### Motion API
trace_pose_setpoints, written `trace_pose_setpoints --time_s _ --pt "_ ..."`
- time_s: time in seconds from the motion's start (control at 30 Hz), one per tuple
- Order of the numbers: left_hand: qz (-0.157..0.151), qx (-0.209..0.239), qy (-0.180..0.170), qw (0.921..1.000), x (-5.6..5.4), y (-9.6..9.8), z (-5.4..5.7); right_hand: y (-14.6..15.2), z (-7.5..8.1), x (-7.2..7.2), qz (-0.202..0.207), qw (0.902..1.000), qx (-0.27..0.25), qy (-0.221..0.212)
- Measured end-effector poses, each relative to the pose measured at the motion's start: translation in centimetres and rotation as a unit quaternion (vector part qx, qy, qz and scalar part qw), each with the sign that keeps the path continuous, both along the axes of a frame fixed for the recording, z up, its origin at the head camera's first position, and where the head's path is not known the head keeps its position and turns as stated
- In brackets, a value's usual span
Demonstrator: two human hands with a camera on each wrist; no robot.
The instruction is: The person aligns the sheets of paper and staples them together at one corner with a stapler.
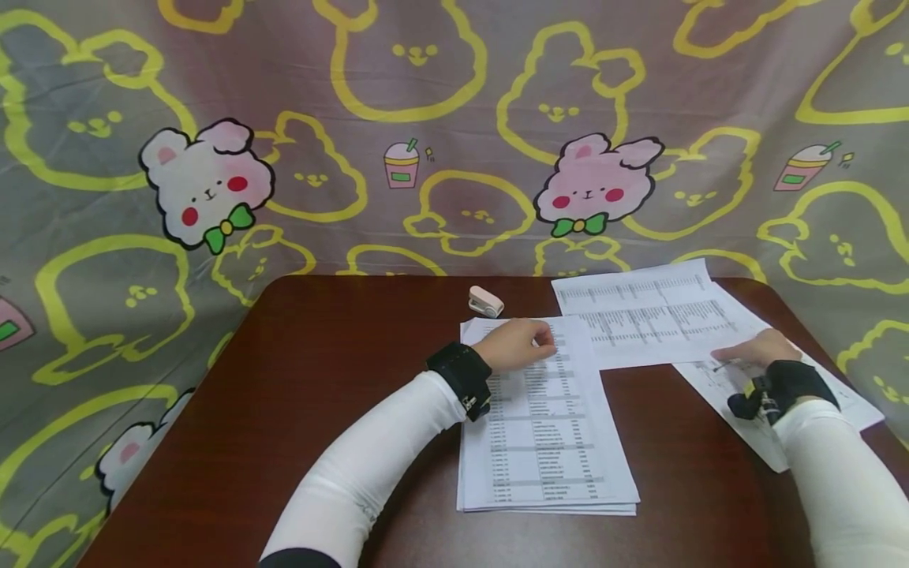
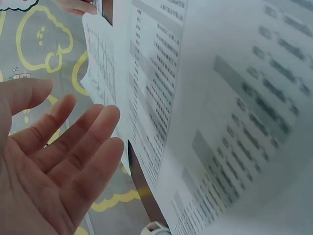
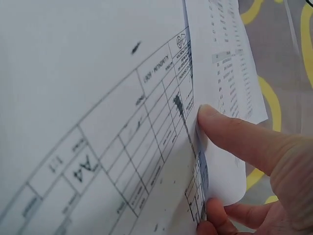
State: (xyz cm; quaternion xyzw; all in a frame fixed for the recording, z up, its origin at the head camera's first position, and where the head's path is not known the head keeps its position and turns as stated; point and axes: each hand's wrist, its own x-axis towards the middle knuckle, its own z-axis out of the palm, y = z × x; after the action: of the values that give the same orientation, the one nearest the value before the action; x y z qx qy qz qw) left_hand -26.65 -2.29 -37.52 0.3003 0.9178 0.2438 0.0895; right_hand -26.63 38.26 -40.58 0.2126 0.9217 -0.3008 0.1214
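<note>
Drawing (image 3: 102, 122): laid aslant, edge pinched by right hand (image 1: 763, 349). Stack (image 1: 550, 442): long axis set near-to-far on worktop (image 1: 341, 347), overhung by left hand (image 1: 514, 345), fingers (image 2: 93, 176) loosely spread.

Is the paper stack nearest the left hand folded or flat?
Flat: in the head view the stack lies on the table with straight edges and no fold showing.

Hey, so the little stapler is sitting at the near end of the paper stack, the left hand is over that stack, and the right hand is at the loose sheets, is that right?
Not quite: the head view shows the stapler at the far end of the paper stack. The left hand is over that stack and the right hand at the loose sheets.
</note>
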Motion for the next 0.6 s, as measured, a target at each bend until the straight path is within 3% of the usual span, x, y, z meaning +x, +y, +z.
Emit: trace_pose_setpoints --time_s 0.2,0.37,0.53,0.6 --pt "0.004 0.002 -0.007 1.0000 -0.2 0.9 -0.2 0.0 -0.2 -0.1 -0.020 0.9996 -0.019 -0.002" --pt "0.007 0.003 -0.019 0.9998 -0.2 1.5 -0.2 0.1 -0.1 -0.1 -0.037 0.9990 0.024 -0.010" --pt "0.011 0.006 -0.030 0.9995 -0.5 1.9 -0.3 -0.1 -0.3 0.0 -0.026 0.9953 0.083 0.041" --pt "0.010 0.010 -0.031 0.9994 -0.7 2.1 -0.4 -0.3 -0.4 0.1 -0.028 0.9945 0.080 0.063"
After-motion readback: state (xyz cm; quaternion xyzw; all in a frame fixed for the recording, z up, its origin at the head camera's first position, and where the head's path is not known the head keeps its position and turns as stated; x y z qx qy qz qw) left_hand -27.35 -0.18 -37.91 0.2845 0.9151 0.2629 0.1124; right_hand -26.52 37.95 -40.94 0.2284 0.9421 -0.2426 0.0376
